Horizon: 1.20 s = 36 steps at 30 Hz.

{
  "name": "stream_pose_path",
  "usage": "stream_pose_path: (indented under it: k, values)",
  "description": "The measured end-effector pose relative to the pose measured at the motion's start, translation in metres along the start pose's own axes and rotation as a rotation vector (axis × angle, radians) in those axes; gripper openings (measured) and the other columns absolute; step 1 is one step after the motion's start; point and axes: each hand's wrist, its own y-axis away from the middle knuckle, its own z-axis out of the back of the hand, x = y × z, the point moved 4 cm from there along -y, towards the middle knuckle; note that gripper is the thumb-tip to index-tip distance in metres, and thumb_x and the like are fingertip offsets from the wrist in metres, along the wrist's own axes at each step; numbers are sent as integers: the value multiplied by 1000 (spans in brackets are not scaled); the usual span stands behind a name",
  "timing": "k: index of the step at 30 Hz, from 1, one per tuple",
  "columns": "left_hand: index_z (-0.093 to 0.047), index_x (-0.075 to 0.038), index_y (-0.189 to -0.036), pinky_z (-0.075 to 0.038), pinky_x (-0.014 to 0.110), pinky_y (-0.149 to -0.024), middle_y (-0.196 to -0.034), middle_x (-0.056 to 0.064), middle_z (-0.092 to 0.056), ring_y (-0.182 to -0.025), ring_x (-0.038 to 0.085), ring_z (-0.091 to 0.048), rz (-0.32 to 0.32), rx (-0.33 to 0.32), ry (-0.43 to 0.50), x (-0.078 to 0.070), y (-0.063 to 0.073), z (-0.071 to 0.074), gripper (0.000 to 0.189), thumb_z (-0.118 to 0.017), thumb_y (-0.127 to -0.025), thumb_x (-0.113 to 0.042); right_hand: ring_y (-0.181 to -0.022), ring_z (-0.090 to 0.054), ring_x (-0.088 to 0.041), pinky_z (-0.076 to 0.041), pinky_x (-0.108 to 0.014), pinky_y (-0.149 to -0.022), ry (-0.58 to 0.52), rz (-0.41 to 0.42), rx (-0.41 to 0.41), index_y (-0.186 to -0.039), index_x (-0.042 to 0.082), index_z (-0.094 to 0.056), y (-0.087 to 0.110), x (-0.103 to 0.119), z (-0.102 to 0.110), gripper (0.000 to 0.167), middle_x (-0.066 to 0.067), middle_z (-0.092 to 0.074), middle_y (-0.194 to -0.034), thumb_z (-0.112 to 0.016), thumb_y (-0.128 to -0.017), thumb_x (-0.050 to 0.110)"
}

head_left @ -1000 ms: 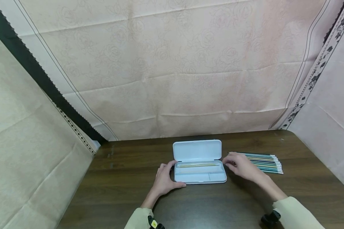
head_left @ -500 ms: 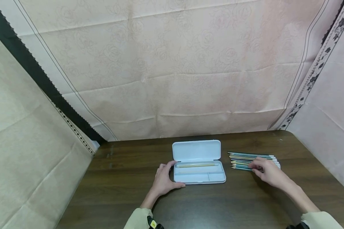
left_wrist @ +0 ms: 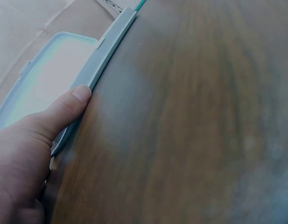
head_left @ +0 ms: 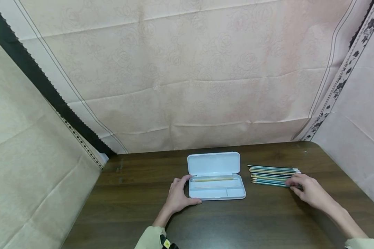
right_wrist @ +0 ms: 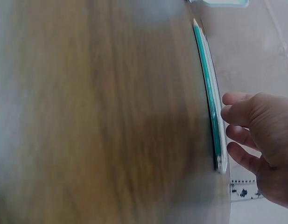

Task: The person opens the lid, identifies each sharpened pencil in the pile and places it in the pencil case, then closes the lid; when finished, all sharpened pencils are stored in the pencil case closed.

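Note:
A light blue pencil case (head_left: 217,193) lies with its lid up on the table, in the middle of the head view. A yellowish pencil (head_left: 213,179) lies in its rear compartment. My left hand (head_left: 178,197) grips the case's left end, the thumb along the front edge and the fingers at the back; in the left wrist view the thumb (left_wrist: 71,105) presses the case's side. To the right, several pencils (head_left: 268,174) lie side by side, tips toward the case. My right hand (head_left: 308,189) is at their right ends, fingers loosely bent, with nothing seen held.
The brown wooden table (head_left: 224,224) has a rounded far right corner. Pale patterned cloth (head_left: 199,76) hangs behind it and at both sides. A dark band (head_left: 50,86) runs down the cloth on the left.
My right hand has moved right, from beside the case along the pencils to their far ends, uncovering their tips. My left hand and the case keep their place.

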Motion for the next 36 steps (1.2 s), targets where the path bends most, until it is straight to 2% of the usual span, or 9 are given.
stream_pose_path:
  k: [8, 18, 26, 36]
  values:
    - [-50, -14, -145, -40, 44, -88, -130, 7, -55, -109, 24, -43, 0, -1, 2, 1, -1, 1, 98, -90, -66, -57, -74, -60, -8, -49, -26, -62, 35, -9, -22, -87, 15, -73, 7, -7, 7, 42, 5, -63, -88, -85, -60, -15]
    - [-50, -14, -145, -39, 46, -89, -130, 7, -55, -110, 24, -43, 2, -1, 8, 1, 0, 0, 98, -90, -65, -55, -74, -58, -5, -50, -30, -60, 37, -19, -2, -87, 17, -72, 9, -12, 5, 43, 7, -61, -86, -84, -61, -15]
    - [-50, -13, -144, -39, 45, -88, -129, 7, -55, -109, 24, -43, -7, -6, 7, 1, 0, -1, 98, -90, -65, -56, -74, -59, -10, -50, -32, -60, 60, -11, -10, -84, 17, -72, 9, -14, 4, 41, 7, -60, -85, -87, -59, -13]
    - [-50, -14, -144, -39, 44, -88, -130, 7, -55, -109, 23, -43, 4, -2, 6, 1, -1, -1, 99, -90, -64, -57, -72, -54, -4, -48, -31, -59, 40, -56, 63, -86, 14, -72, 9, -13, 2, 37, 9, -59, -84, -84, -63, -13]
